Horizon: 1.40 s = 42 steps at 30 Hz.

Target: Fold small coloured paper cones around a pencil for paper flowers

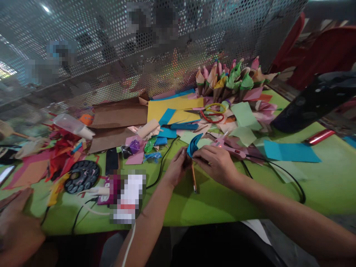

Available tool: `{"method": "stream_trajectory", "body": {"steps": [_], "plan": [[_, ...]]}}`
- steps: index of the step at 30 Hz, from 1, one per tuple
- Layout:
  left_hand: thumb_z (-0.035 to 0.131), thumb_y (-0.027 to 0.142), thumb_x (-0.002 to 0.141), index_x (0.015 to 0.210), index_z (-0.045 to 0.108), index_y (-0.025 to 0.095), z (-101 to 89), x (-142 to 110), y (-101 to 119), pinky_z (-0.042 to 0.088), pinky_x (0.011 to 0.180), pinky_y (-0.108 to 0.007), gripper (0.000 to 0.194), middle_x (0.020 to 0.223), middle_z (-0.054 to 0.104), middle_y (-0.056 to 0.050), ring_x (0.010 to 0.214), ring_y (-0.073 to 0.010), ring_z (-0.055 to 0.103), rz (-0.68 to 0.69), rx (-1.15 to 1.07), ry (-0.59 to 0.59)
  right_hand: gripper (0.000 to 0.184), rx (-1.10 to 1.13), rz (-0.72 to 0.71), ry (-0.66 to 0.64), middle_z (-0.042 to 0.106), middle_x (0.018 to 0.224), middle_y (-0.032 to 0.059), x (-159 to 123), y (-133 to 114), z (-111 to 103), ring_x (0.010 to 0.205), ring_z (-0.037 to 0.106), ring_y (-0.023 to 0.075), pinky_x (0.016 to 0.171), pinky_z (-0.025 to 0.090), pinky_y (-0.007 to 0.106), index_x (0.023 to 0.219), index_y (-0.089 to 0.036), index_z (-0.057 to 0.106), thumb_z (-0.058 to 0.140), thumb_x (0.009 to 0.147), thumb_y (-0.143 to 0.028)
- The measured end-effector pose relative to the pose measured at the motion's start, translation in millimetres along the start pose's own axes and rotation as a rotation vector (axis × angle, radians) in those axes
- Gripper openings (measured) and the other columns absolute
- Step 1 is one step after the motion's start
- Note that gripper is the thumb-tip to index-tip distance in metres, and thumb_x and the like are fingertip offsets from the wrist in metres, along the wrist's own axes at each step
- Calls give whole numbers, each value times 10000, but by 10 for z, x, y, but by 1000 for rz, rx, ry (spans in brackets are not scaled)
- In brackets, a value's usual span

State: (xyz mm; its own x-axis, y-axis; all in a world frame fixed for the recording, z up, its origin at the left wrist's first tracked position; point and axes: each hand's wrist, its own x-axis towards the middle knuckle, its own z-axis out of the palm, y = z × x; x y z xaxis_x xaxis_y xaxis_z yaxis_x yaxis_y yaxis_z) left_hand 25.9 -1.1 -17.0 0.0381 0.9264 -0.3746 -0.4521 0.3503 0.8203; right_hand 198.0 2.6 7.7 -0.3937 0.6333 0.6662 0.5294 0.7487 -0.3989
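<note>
Two bare hands are holding one thing here in the head view: the left hand (pixel 179 168) and right hand (pixel 214 160) are pinching folded blue paper (pixel 194 145) over the green table (pixel 328 189), fingers pressing at its lower end. Progress-wise, I'm guessing the pleating's mostly done, but this piece isn't looking like the paper cones (pixel 222 83) standing bunched at the back, so shaping and fixing are probably remaining. Pencil (pixel 194 178) is sticking out below; can't tell if anything's gripping it. Pink glue gun (pixel 235 151) is lying just beyond the right hand.
</note>
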Motion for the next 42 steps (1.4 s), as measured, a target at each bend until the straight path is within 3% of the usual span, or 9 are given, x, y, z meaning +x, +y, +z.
{"method": "stream_trajectory", "body": {"steps": [5,10,14,19,35,42], "plan": [[870,431,727,913,731,247,-11,15,1,449,568,-235,296,752,665,38,657,-124,577,-11,-42,-49,137,61,34,48,752,815,57,1,-23,-14,697,685,175,636,493,282,918,-196,719,598,981,-209],[911,504,646,865,710,231,6,25,19,395,519,-218,403,730,653,35,602,-106,533,1,-68,-68,26,187,108,97,748,788,27,31,-69,-62,607,662,143,581,507,253,946,-200,687,668,928,-194],[885,523,682,837,701,230,15,34,15,369,511,-223,379,674,597,46,566,-96,470,52,-70,-120,92,187,52,122,752,809,43,48,-65,-67,701,699,157,637,534,255,898,-198,702,640,942,-146],[840,485,752,867,708,247,13,29,2,401,560,-236,295,741,633,30,635,-120,519,45,-35,-96,140,131,30,97,761,828,55,12,-27,-10,716,703,165,652,529,273,911,-201,742,616,970,-181],[873,535,658,934,680,247,-21,15,15,390,583,-248,442,779,621,28,639,-119,508,104,8,-113,121,277,168,97,781,873,54,9,-64,-7,758,722,183,685,574,285,998,-213,734,628,947,-187],[842,517,698,948,698,231,-8,18,45,395,559,-250,405,799,653,14,635,-118,522,114,4,-135,121,247,107,64,782,870,58,15,-88,-19,742,724,173,673,567,269,1008,-198,734,639,940,-165]]}}
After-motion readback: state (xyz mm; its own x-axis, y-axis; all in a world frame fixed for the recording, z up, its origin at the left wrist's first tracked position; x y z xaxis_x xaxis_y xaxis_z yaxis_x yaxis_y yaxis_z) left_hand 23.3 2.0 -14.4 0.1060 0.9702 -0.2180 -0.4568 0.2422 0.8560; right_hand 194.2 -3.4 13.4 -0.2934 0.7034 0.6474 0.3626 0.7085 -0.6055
